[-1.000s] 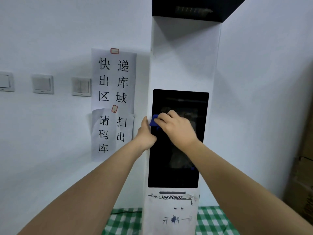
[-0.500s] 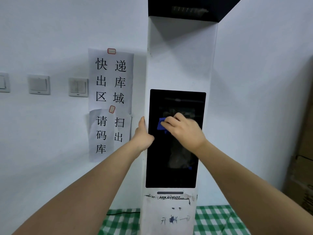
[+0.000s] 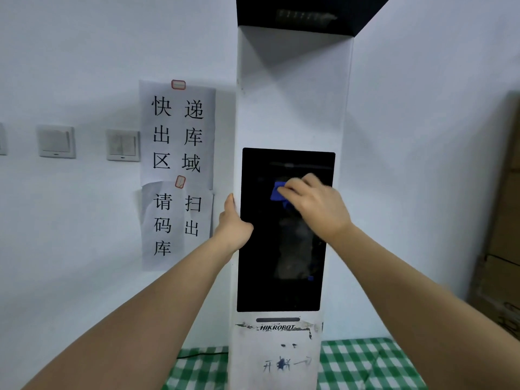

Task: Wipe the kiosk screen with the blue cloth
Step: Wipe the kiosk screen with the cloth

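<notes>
Nearest the camera, two bare forearms reach up and forward to the kiosk [image 3: 289,192], the left one from the lower left, the right one from the lower right. Over the last second the right hand [image 3: 315,206] has carried the blue cloth [image 3: 278,191] from the left edge of the kiosk screen [image 3: 281,263] towards its middle, at about the same height in the upper part of the glass. That reads as one sideways stroke of the wipe under way; the lower part of the screen and the right edge likely remain to be covered.

The right hand lies palm towards the glass, fingers bent over the cloth and pressing it against the screen; only a blue corner shows past the fingertips on the left. It is blurred, which suggests motion. The left hand [image 3: 232,223] has kept its place on the kiosk's left edge, thumb up along the side, its heel overlapping the screen's left border, apparently steadying the column; how its fingers lie behind the edge cannot be told.

Farther back, paper notices [image 3: 177,175] and light switches [image 3: 123,144] hang on the wall, and a green checked cloth [image 3: 365,364] lies at the kiosk's foot.
</notes>
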`<act>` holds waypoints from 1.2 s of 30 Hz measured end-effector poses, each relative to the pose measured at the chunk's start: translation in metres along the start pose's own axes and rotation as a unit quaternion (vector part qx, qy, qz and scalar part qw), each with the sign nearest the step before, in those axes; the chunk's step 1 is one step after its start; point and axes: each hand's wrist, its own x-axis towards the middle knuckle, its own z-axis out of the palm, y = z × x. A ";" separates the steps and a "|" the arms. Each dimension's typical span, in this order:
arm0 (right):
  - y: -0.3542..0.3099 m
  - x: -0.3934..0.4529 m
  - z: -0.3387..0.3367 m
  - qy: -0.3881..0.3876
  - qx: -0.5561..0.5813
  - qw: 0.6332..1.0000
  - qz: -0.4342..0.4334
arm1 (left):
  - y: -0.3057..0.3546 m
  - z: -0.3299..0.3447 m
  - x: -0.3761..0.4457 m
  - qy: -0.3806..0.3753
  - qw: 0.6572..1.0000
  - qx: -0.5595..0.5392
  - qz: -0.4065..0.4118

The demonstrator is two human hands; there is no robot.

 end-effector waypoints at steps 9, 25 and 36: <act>-0.022 0.003 0.008 0.008 0.050 0.996 0.074 | -0.003 0.001 0.002 0.009 1.000 -0.008 0.011; -0.015 -0.009 0.011 -0.001 0.006 1.000 -0.017 | -0.003 0.000 0.001 0.003 1.000 -0.016 0.010; -0.009 0.009 0.008 0.033 -0.008 0.992 0.120 | -0.006 -0.003 0.003 -0.017 1.000 -0.019 0.005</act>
